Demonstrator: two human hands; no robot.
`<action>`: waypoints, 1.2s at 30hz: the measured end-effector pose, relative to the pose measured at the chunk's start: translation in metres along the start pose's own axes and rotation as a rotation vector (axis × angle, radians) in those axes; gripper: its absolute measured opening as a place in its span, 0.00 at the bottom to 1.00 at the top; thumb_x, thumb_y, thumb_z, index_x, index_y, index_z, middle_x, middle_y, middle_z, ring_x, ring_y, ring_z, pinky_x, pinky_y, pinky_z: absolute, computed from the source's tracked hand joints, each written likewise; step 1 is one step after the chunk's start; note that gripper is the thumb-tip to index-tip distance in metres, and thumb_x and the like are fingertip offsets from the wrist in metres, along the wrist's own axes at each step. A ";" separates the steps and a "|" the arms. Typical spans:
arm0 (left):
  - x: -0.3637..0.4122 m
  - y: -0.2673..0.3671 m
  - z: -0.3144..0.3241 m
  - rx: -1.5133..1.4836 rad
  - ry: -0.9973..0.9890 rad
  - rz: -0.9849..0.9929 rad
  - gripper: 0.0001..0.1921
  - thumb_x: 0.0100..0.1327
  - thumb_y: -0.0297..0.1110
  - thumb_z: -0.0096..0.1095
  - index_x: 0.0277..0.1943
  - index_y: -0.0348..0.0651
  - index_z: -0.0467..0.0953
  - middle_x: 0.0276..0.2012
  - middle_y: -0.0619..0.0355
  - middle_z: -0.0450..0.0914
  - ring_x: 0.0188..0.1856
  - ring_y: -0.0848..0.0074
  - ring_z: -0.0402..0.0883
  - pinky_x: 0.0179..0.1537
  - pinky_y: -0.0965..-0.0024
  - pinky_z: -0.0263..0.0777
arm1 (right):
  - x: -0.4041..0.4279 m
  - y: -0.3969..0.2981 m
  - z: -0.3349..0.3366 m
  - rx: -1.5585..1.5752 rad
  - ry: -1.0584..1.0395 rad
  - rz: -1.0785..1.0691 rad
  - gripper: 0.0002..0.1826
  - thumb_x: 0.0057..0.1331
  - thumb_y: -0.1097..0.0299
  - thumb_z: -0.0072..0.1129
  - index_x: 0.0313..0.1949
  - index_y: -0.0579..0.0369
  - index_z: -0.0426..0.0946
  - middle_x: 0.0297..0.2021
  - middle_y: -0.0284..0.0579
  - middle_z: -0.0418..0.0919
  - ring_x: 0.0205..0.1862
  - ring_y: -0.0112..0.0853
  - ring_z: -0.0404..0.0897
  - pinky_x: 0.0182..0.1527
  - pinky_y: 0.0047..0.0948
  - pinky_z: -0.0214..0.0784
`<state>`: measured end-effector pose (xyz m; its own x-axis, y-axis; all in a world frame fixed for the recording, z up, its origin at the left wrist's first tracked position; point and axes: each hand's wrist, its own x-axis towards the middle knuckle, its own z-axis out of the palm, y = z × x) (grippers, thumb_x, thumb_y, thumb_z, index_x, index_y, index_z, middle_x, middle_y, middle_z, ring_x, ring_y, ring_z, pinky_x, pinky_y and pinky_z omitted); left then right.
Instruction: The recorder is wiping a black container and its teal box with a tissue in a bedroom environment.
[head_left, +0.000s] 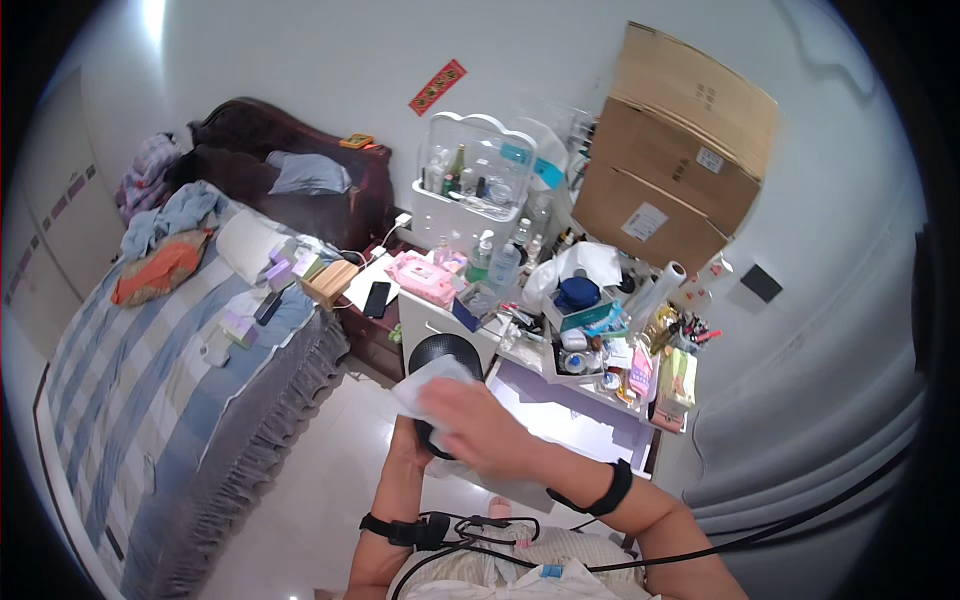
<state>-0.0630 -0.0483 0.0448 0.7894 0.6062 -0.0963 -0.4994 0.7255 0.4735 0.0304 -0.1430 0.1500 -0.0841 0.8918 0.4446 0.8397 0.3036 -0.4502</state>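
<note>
My right hand (480, 427) presses a white wipe or cloth (427, 379) onto a black rounded object (444, 349) with a finely textured surface; its exact kind I cannot tell. The hand is slightly blurred. From below and to the left, my left hand (411, 444) grips the same object, its fingers mostly hidden behind it. The object is held in front of the dressing table's white drawer fronts (427, 321). To the right of it, a drawer (525, 386) stands pulled out with a pale interior.
On the tabletop stand a clear-lidded cosmetics box (465, 214), a pink wipes pack (421, 277), bottles (504, 266) and an open box of small items (574, 360). Cardboard boxes (675, 150) rise behind. A phone (377, 299) lies left, near a bed (187, 375). A black cable (675, 556) crosses my lap.
</note>
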 end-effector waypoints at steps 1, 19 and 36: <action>0.000 -0.003 0.005 0.007 0.078 0.005 0.25 0.61 0.50 0.42 0.54 0.40 0.61 0.48 0.53 0.70 0.48 0.68 0.71 0.49 0.65 0.67 | 0.002 -0.004 0.006 -0.296 -0.083 -0.066 0.23 0.53 0.69 0.50 0.50 0.53 0.62 0.51 0.40 0.63 0.58 0.37 0.56 0.56 0.41 0.48; -0.003 0.012 0.030 0.054 0.043 -0.235 0.25 0.53 0.45 0.47 0.50 0.34 0.65 0.42 0.48 0.74 0.40 0.65 0.76 0.43 0.66 0.71 | -0.008 0.065 0.034 1.852 0.458 0.910 0.20 0.63 0.54 0.36 0.44 0.53 0.70 0.37 0.37 0.75 0.37 0.25 0.75 0.41 0.26 0.67; 0.029 0.020 -0.021 0.056 0.278 0.052 0.25 0.54 0.50 0.45 0.48 0.41 0.68 0.42 0.53 0.74 0.40 0.69 0.76 0.40 0.66 0.72 | -0.079 0.048 0.070 1.907 0.248 0.987 0.15 0.63 0.63 0.38 0.43 0.57 0.68 0.35 0.42 0.74 0.34 0.28 0.75 0.36 0.25 0.69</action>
<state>-0.0578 -0.0097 0.0336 0.6313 0.7138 -0.3033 -0.5103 0.6767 0.5307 0.0400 -0.1754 0.0388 0.1100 0.9254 -0.3626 -0.8687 -0.0878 -0.4875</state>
